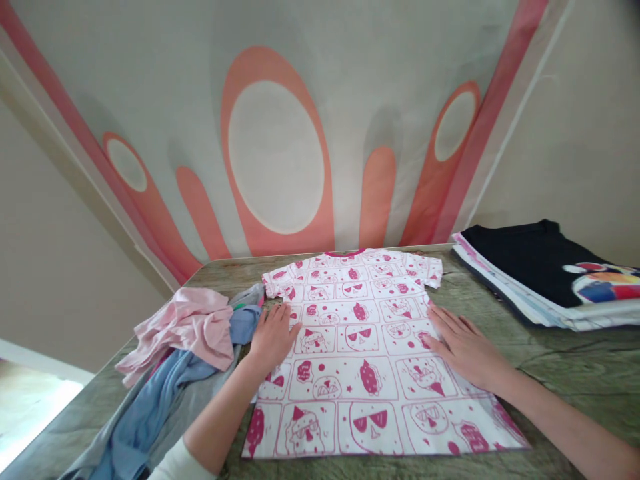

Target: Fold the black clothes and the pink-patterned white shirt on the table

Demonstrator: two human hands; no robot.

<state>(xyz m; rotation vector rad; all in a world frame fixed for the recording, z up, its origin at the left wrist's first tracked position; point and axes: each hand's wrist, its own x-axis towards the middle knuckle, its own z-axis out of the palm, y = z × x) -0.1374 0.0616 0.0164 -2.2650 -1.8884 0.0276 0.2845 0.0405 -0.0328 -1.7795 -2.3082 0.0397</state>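
A white short-sleeved T-shirt (365, 340) with magenta cartoon prints and a magenta neckline lies spread flat on the wooden table, its collar toward the wall. My left hand (275, 337) rests on the shirt's left side edge below the sleeve, fingers extended and slightly apart. On the opposite side edge, my right hand (460, 347) lies flat with its fingers stretched over the fabric. Neither hand grasps the cloth. Parts of both side edges are hidden beneath the hands.
To the left lies a loose heap of clothes, with a pink garment (193, 327) over a blue garment (145, 407) and grey cloth. A folded stack topped by a black shirt (520, 267) sits at the right. Behind the wooden table (565, 373) rises a patterned wall (345, 133).
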